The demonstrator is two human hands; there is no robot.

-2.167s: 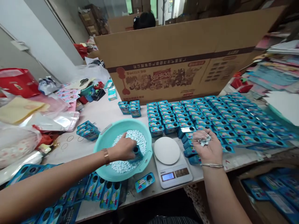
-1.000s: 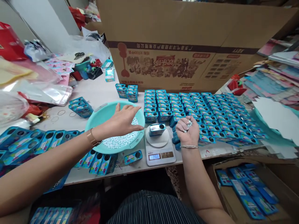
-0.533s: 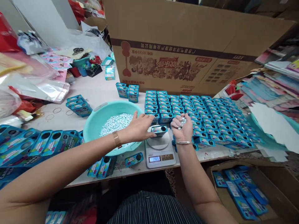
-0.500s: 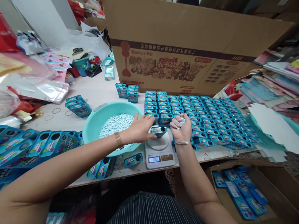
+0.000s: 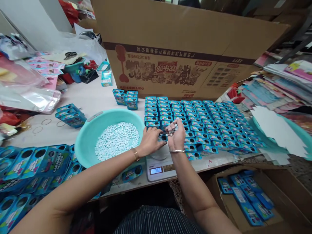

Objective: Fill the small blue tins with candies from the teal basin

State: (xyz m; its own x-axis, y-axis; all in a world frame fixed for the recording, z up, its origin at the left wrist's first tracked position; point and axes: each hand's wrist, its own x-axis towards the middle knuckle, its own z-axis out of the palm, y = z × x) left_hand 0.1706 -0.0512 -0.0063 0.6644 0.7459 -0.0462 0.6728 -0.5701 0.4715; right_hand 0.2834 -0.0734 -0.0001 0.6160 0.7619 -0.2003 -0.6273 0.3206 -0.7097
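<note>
- Head view, item one: small tin on the scale, lying flat with its round opening up and its long axis running left to right; mostly hidden by both hands.
- Left hand: fingers curled at the tin's left end, touching it; whether it grips or merely steadies cannot be told.
- Right hand: cupped palm-up around a small heap of pale tablets, just right of and slightly above the tin's opening. Both hands are at the tin; the tablets lie to its right.
- Scale display lit (digits too small to trust).
- Teal basin of loose tablets, touching the scale's left side.
- Rows of matching blue tins behind and right of the scale, openings up; more tins lying at the near left of the desk.
- Large cardboard panel standing along the far edge.
- Open carton of flat blue packs below the desk, right.
- Change from half a second ago: the two hands have closed in over the tin, which then showed whole between them.
</note>
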